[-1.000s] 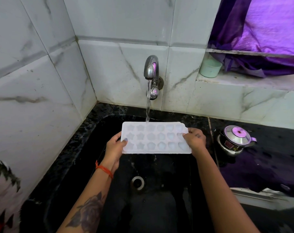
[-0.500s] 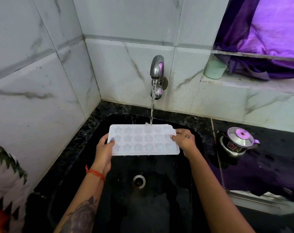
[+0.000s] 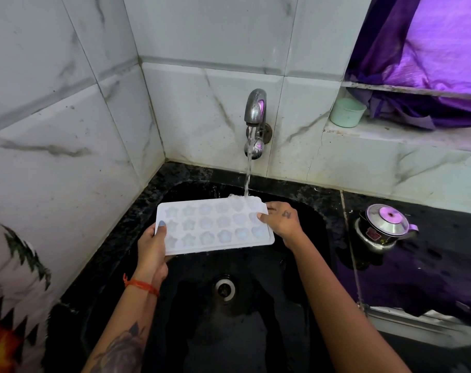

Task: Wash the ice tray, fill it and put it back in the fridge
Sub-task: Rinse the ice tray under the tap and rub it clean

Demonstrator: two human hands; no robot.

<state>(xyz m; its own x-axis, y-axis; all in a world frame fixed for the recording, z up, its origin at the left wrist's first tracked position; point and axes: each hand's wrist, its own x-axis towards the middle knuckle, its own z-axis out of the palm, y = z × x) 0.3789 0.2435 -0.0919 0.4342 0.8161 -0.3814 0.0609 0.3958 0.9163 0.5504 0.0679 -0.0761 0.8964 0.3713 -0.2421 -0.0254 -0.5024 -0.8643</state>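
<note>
White plastic ice tray with star- and flower-shaped cups [image 3: 215, 227] held cups-up and roughly level over black stone sink [image 3: 304, 219], far right corner under the stream from chrome wall tap [image 3: 254, 122]. Left hand [image 3: 151, 249] grasping the left short edge, thumb on top, fingers hidden beneath; right hand [image 3: 281, 218] pinching the right edge, fingertips curled over the rim. Water [image 3: 247, 173] striking only the cups nearest the right hand. Judged mid-task: rinsing or filling under way, cups apparently not yet full across the tray. Left to do: finishing the fill, shutting off the tap, carrying the tray level to the fridge, not in view.
</note>
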